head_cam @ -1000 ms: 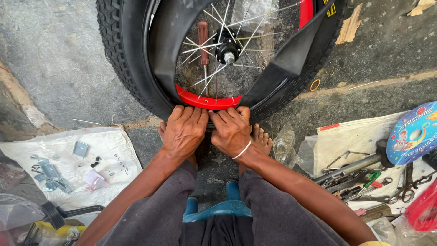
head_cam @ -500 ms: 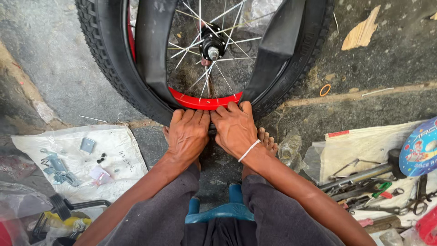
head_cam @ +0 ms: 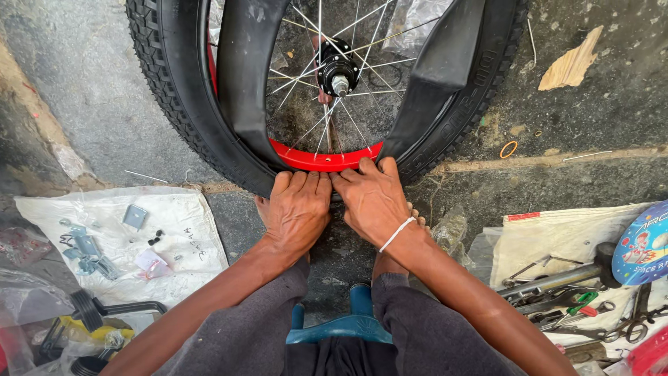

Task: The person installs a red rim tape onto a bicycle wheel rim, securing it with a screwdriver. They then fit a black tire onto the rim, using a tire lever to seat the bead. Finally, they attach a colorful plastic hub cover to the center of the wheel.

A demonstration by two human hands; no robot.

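A small bicycle wheel lies flat on the ground in front of me, with a knobby black tyre point(head_cam: 167, 83), a red rim point(head_cam: 321, 159), silver spokes and a black hub point(head_cam: 337, 72). A black inner tube point(head_cam: 245, 76) loops loosely inside the tyre. My left hand point(head_cam: 298, 212) presses palm-down on the near edge of the tyre, fingers toward the rim. My right hand point(head_cam: 374, 198), with a white band at the wrist, presses beside it, fingertips touching the red rim. Both hands lie side by side and partly hide my bare feet below them.
A white cloth point(head_cam: 111, 244) at the left carries small metal brackets and bolts. At the right, a sheet point(head_cam: 543, 237) holds wrenches, pliers and other tools, beside a round blue disc point(head_cam: 643, 245). A blue stool point(head_cam: 348, 324) sits between my legs. Concrete floor with scraps surrounds the wheel.
The view has shifted, so the wheel and hands sit slightly more to the right. My hands stay pressed on the tyre's near edge, fingers reaching a little closer to the rim.
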